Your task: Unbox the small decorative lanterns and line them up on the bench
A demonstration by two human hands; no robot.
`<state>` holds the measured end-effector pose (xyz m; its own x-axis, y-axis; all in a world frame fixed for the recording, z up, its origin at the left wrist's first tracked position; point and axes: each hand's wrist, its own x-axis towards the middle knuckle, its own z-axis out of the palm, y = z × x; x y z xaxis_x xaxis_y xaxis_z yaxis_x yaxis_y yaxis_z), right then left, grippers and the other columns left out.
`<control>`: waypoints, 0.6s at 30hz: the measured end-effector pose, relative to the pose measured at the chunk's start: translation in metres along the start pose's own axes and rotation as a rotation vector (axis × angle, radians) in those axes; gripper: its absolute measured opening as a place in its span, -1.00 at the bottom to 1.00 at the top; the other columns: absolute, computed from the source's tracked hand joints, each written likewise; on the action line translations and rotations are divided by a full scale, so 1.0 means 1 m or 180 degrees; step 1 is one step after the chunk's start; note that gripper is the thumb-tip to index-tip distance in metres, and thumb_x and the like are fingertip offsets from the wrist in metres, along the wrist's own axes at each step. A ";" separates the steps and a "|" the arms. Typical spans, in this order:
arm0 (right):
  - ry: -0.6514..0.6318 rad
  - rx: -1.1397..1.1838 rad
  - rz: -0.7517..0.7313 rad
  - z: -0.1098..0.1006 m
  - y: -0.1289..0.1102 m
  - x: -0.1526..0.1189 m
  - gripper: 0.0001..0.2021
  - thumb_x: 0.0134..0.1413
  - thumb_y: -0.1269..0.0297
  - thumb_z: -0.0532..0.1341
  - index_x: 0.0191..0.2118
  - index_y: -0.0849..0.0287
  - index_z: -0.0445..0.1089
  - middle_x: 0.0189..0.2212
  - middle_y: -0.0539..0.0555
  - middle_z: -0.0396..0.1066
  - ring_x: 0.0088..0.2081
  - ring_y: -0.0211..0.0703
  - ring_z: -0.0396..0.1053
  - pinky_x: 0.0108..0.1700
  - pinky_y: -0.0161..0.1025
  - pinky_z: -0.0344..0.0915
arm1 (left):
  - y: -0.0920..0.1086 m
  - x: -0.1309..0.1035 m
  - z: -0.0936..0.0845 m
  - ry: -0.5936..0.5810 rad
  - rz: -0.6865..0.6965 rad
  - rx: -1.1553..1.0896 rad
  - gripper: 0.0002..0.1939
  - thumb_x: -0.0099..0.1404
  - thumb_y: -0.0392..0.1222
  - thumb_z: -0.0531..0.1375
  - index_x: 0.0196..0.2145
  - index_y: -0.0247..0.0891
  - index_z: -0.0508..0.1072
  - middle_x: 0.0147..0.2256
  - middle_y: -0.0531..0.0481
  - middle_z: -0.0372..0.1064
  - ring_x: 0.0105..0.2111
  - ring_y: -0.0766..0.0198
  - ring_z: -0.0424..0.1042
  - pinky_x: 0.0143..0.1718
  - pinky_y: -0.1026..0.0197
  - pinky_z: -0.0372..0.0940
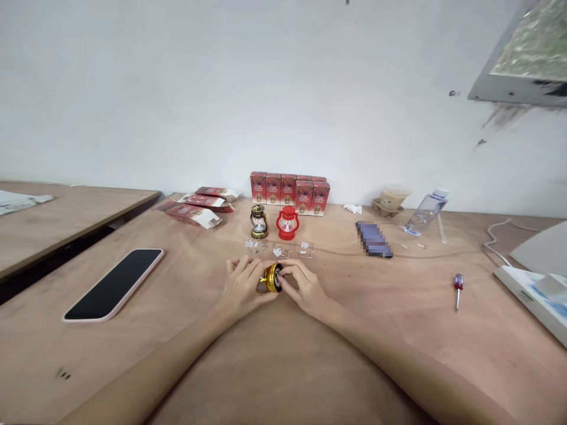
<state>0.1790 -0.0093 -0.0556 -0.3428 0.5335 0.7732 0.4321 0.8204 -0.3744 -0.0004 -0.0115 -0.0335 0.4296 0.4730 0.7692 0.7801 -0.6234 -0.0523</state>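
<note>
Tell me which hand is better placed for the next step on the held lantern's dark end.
Probably the right hand: its fingers are at that end; the left hand grips the lantern's body.

Pale wall [177, 88] (marked), wooden table [283, 354]

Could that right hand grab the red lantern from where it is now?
Probably yes: the red lantern stands just beyond the right hand, with small loose parts lying low between them. That hand is busy at the gold lantern, though, so it would likely have to leave that first.
</note>
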 end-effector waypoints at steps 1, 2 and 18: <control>-0.0034 -0.0004 -0.0006 0.000 0.000 0.000 -0.93 0.19 0.37 0.06 -0.24 0.17 0.26 -0.15 0.19 0.37 -0.09 -0.15 0.39 -0.09 -0.22 0.35 | 0.000 0.000 0.000 -0.0017 -0.0013 0.0020 -0.72 0.10 -0.08 0.21 -0.21 -0.20 0.41 -0.39 0.01 0.48 -0.36 0.19 0.32 -0.33 0.13 -0.09; -0.0065 -0.0010 -0.0014 0.000 0.001 0.000 -0.93 0.19 0.36 0.05 -0.24 0.17 0.25 -0.15 0.20 0.36 -0.09 -0.15 0.39 -0.09 -0.22 0.35 | 0.001 0.000 0.000 -0.0035 -0.0014 0.0050 -0.72 0.10 -0.08 0.21 -0.21 -0.20 0.41 -0.39 0.01 0.48 -0.35 0.19 0.32 -0.33 0.13 -0.08; 0.0159 -0.0256 0.0259 0.000 0.020 0.003 -0.94 0.19 0.32 0.01 -0.23 0.14 0.18 -0.17 0.16 0.25 -0.13 -0.16 0.34 -0.10 -0.16 0.33 | -0.001 0.004 0.006 0.0045 -0.0208 0.0204 -0.65 0.09 0.00 0.26 -0.20 -0.21 0.40 -0.37 0.01 0.49 -0.35 0.16 0.34 -0.33 0.13 -0.07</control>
<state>0.1868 0.0084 -0.0607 -0.2626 0.5851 0.7673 0.5230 0.7546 -0.3964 0.0031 -0.0051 -0.0341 0.3706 0.5023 0.7813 0.8340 -0.5501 -0.0419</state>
